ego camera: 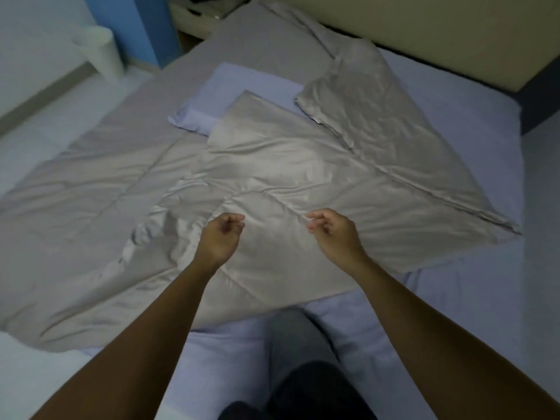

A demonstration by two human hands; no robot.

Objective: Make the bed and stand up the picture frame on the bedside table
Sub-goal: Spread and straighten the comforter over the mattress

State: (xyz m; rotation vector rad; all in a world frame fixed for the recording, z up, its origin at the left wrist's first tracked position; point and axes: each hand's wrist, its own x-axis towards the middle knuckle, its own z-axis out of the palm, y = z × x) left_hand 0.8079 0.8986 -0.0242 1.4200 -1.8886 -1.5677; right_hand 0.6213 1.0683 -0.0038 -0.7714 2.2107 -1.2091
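Observation:
A beige quilted comforter [272,183] lies rumpled and skewed across the bed's lavender sheet [454,298]. One comforter corner is folded back at the far right, near a lavender pillow [230,95]. My left hand [219,237] and my right hand [333,234] hover side by side just over the comforter's middle. Their fingers are loosely curled and hold no cloth. The bedside table [194,16] stands at the far top left with a flat, blurred object [224,9] lying on it; I cannot tell whether it is the picture frame.
A beige headboard [424,28] runs along the far side. A white bin [100,50] stands on the pale floor at the left, beside a blue wall strip. My knee in dark trousers [303,359] rests on the sheet below my arms.

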